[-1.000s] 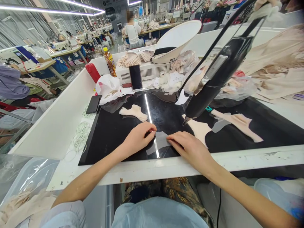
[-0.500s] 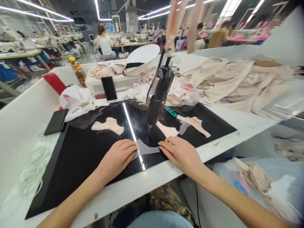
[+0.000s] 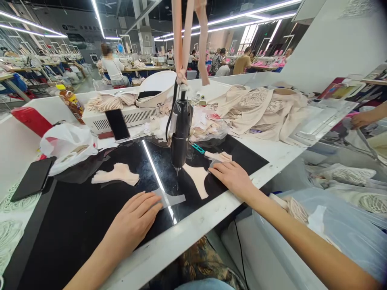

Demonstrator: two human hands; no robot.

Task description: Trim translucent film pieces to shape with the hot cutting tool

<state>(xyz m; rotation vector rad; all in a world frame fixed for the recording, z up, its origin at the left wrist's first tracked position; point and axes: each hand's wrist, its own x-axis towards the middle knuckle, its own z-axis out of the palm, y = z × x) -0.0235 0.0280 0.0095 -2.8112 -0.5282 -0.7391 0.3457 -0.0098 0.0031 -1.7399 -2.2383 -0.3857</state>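
Right hand [image 3: 232,176] is leaving near mesh [image 3: 177,199] for far mesh [image 3: 213,163], grip unclear; left hand [image 3: 136,217], flat, is steadying near mesh alone.

Sheer grey scrap [image 3: 175,199]: thin, flat, upper edge curved, left end hidden. Pale beige cloth [image 3: 220,156]: flat, farther right, partly hidden, perhaps overlapping second grey scrap [image 3: 213,162].
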